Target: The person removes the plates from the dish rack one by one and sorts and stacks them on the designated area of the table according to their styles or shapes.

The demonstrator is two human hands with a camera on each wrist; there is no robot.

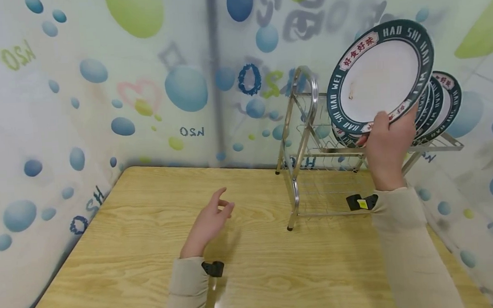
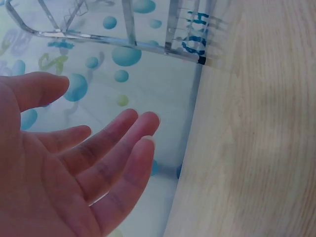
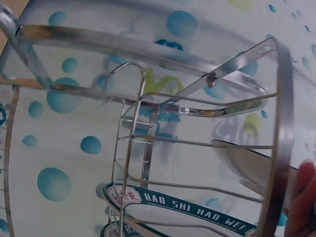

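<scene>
My right hand [image 1: 390, 142] grips the lower edge of a white plate [image 1: 381, 82] with a dark green lettered rim, thumb on its face. The plate is tilted, raised above a metal dish rack [image 1: 305, 123]. More green-rimmed plates [image 1: 446, 101] stand in the rack's upper tier, partly hidden behind the held one. In the right wrist view, only some fingers [image 3: 302, 200] show at the right edge, and rack wires cross in front of a rack plate [image 3: 197, 215]. My left hand [image 1: 210, 223] hovers over the table, palm bare and fingers loosely bent in the left wrist view.
The wooden table [image 1: 150, 242] extends left and forward of the rack. Its back edge meets a wall covering [image 1: 195, 142] printed with blue and green bubbles. A lower wire shelf [image 1: 328, 191] sits under the plates. The rack's front left foot [image 1: 290, 228] stands on the table.
</scene>
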